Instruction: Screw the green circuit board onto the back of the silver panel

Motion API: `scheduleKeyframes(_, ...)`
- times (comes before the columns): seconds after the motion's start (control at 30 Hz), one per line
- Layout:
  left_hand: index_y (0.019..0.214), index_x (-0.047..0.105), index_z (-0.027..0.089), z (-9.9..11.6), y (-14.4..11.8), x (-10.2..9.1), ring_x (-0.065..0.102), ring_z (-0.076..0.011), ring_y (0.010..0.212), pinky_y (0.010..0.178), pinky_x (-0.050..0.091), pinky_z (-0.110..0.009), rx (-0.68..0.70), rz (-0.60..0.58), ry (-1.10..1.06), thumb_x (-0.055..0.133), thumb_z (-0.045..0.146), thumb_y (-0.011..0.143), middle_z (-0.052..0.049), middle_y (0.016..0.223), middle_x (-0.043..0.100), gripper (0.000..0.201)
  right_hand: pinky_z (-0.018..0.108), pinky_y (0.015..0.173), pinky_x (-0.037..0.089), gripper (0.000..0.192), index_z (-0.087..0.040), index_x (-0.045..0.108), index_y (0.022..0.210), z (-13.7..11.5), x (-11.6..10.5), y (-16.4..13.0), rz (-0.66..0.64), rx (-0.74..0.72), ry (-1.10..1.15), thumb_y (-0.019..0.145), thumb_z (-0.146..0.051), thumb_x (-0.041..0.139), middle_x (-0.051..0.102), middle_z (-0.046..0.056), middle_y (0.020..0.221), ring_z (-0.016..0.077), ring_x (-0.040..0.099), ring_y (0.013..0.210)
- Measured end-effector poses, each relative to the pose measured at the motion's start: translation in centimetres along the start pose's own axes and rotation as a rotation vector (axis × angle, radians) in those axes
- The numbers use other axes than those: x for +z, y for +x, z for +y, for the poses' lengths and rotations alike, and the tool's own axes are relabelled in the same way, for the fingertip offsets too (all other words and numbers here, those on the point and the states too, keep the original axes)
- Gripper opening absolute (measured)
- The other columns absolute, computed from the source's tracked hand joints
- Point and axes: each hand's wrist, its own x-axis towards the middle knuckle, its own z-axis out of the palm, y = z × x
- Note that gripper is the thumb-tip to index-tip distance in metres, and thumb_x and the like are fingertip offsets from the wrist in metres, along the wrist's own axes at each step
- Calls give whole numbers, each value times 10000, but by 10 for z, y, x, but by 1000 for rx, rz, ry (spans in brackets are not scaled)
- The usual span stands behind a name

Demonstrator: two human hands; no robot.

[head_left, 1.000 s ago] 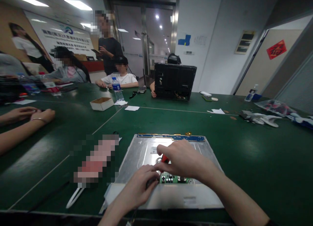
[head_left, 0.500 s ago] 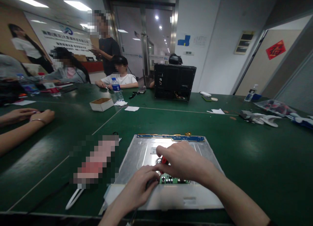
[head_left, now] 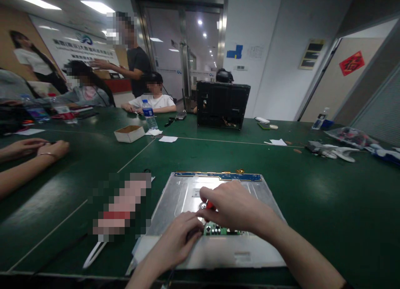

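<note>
A flat silver display panel (head_left: 159,216) lies back side up on the table before me. A blue circuit strip (head_left: 218,176) runs along its far edge, and a green circuit board (head_left: 215,229) shows under my hands. My right hand (head_left: 234,203) is closed around a red-handled screwdriver (head_left: 210,205), held over the panel near the green board. Its tip is hidden behind my fingers. My left hand (head_left: 181,235) rests on the panel at the board's left end, fingers curled and meeting the right fingertips. What the left fingers hold, if anything, is hidden.
A blurred-out pink item (head_left: 125,205) with a white loop lies left of the panel. Beyond are a small open box (head_left: 129,133), a water bottle (head_left: 149,114) and an upright black monitor casing (head_left: 223,103). A co-worker's hands (head_left: 46,149) rest at left; other people are behind.
My hands and the panel stay nearly in place; the red handle has shifted slightly in my right fingers. A standing person in the background has stretched an arm out to the left.
</note>
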Motion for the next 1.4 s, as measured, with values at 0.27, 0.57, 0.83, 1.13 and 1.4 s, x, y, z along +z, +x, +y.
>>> scheduleKeyframes(0.27,936,640,205,2,1,-2,610,-207,889,810,485,-332,21,-4,-11,476,124,860,-49,933,659,198,264,498,202,211,-175,540,982,1,-2,-4,12,-63,57,847,-337,549,698,33,836,149,594,639)
scheduleKeyframes(0.57,885,636,200,2,0,-2,611,-204,872,785,485,-326,0,-15,-4,488,116,854,-44,911,662,173,261,510,220,209,-186,584,974,-1,-1,0,-5,1,-1,896,-370,522,708,35,768,160,601,613)
scheduleKeyframes(0.83,907,638,203,4,1,-3,609,-205,918,829,479,-318,2,-4,-12,473,125,860,-50,956,658,189,260,515,240,266,-194,566,999,2,-2,-1,-20,-27,62,874,-429,571,713,27,815,177,642,679)
scheduleKeyframes(1.13,921,627,203,3,1,-3,605,-209,889,819,483,-337,-6,-33,-11,471,138,863,-51,935,653,179,261,507,239,256,-170,541,1051,2,-2,-1,14,-73,79,824,-284,566,714,43,879,163,623,666)
scheduleKeyframes(1.4,858,610,195,1,1,-1,596,-207,878,778,480,-318,-27,-32,8,466,129,865,-50,913,651,158,255,511,221,232,-196,583,963,4,2,3,6,1,-15,904,-413,528,697,25,727,158,600,608)
